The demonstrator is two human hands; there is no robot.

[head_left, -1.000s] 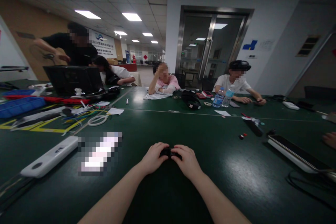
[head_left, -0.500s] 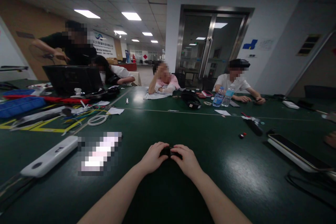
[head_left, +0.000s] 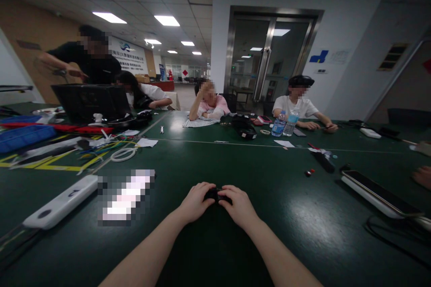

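Observation:
Close together at the middle front of the table are both my hands. My left hand is closed, thumb and fingers pinching one side of a small black object. From the other side, my right hand grips the same dark thing, or a second part touching it; I cannot tell which. Fingers hide most of it, so its kind does not show. The dark green table lies just below my hands.
To the left lie a blurred-out bright phone, a white power strip and tangled cables. A phone on a white block sits at right. Water bottles stand farther back; several people sit or stand around the table.
The view has shifted very slightly. My hands keep the same grip on the small black object, with no clear movement.

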